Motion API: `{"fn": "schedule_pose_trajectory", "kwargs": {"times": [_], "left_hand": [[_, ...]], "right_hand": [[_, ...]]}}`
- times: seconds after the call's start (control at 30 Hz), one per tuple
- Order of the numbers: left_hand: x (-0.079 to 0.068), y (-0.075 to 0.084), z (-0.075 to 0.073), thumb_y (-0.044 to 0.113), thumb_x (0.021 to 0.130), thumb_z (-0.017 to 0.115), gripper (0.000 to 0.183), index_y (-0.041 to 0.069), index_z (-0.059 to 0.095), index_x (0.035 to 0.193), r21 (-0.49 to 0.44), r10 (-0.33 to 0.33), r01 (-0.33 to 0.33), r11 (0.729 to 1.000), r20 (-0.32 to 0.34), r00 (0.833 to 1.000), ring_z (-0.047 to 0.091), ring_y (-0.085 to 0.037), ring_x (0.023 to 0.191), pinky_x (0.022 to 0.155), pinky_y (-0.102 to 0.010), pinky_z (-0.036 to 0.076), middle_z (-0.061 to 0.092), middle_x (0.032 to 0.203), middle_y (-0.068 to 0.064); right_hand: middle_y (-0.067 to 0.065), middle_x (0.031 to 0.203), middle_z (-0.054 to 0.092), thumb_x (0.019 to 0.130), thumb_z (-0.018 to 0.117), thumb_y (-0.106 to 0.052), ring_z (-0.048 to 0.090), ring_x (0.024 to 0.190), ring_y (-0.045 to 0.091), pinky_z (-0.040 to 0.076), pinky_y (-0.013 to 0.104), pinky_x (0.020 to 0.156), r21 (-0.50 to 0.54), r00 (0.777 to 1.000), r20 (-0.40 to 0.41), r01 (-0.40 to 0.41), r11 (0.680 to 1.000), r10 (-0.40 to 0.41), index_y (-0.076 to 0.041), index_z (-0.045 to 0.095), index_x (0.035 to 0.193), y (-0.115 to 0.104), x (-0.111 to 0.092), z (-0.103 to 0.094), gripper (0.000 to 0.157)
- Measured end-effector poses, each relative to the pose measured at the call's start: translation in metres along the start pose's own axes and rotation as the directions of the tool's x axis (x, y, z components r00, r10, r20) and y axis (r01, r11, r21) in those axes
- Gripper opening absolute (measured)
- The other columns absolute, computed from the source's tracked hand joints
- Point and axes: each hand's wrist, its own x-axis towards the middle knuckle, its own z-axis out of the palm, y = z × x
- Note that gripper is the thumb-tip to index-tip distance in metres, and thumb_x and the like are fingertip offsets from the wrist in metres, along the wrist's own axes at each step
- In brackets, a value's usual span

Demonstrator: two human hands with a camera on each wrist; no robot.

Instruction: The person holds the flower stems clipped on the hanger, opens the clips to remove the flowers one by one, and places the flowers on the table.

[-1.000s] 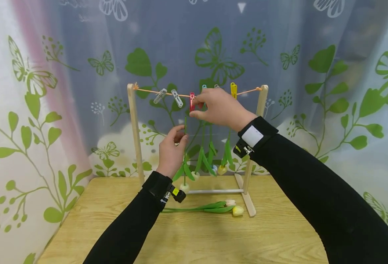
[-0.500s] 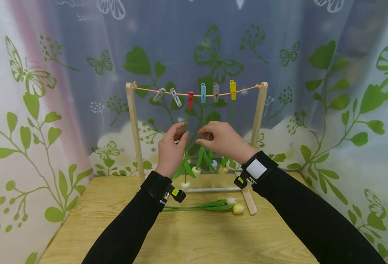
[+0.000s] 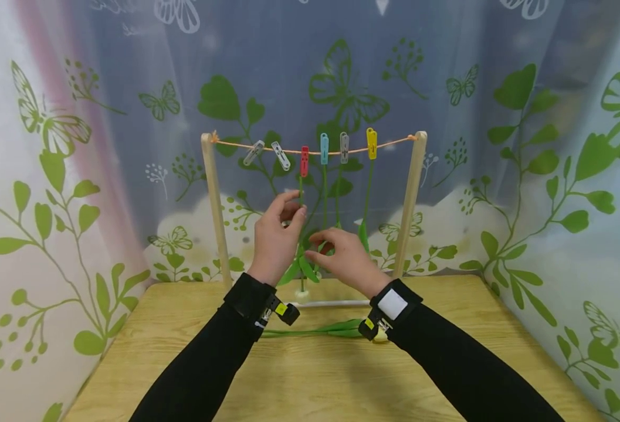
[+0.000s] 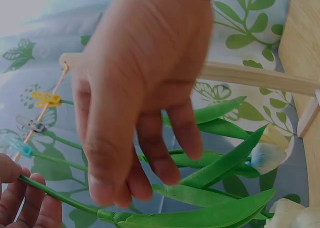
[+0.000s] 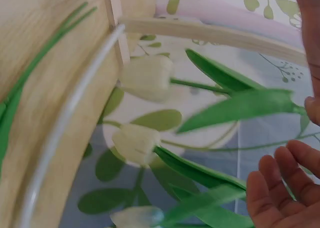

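My left hand (image 3: 278, 234) pinches the green stem (image 3: 301, 184) of an artificial white tulip, which hangs head down from a red clothespin (image 3: 304, 161) on the orange cord. Its pale bloom (image 5: 147, 78) and green leaves (image 4: 200, 215) dangle under the hand. Close to those leaves, on the right side, my right hand (image 3: 341, 258) holds nothing, its fingers loosely bent. In the left wrist view the right hand (image 4: 145, 88) covers much of the middle, overlapping other stems.
Blue (image 3: 324, 147), grey (image 3: 344, 147) and yellow (image 3: 371, 143) clothespins hold more hanging tulips. Two pale clothespins (image 3: 254, 152) sit at the cord's left. Wooden posts (image 3: 410, 205) carry the cord, with a white bar (image 3: 331, 303) below. Tulips (image 3: 320, 332) lie on the table (image 3: 310, 381) in front.
My right hand has let go of the red clothespin and come down beside the tulip's leaves. My left hand and the stem have shifted slightly right.
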Motion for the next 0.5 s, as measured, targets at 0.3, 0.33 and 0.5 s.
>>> {"fn": "schedule_pose_trajectory", "kwargs": {"times": [0.3,0.33,0.5], "left_hand": [[-0.001,0.008,0.002,0.027,0.108,0.057,0.040,0.029,0.051,0.147,-0.054,0.026,-0.026,0.998,0.000,1.000,0.067,-0.015,0.117,0.103,-0.027,0.056,0.066,0.127,-0.003],[-0.001,0.009,0.002,0.027,0.108,0.057,0.040,0.029,0.051,0.148,-0.062,0.026,-0.026,0.998,0.000,1.000,0.067,-0.015,0.117,0.103,-0.027,0.056,0.066,0.127,-0.003],[-0.003,0.011,0.002,0.027,0.108,0.058,0.041,0.028,0.050,0.148,-0.102,0.028,-0.028,0.994,0.001,1.000,0.068,-0.017,0.113,0.102,-0.030,0.057,0.066,0.125,-0.004]], "right_hand": [[-0.001,0.110,0.071,0.097,0.075,-0.038,0.069,0.092,0.017,0.060,0.032,0.074,0.015,0.990,-0.126,0.069,0.998,-0.067,-0.016,0.074,0.118,0.004,-0.007,0.021,0.031],[-0.001,0.108,0.072,0.097,0.075,-0.037,0.068,0.090,0.016,0.060,0.032,0.072,0.005,0.988,-0.137,0.078,0.997,-0.076,-0.016,0.074,0.116,0.004,-0.008,0.022,0.029],[-0.004,0.093,0.066,0.098,0.075,-0.032,0.062,0.078,0.011,0.054,0.030,0.064,-0.064,0.981,-0.160,0.102,0.993,-0.111,-0.018,0.073,0.110,0.005,-0.012,0.028,0.019]]}}
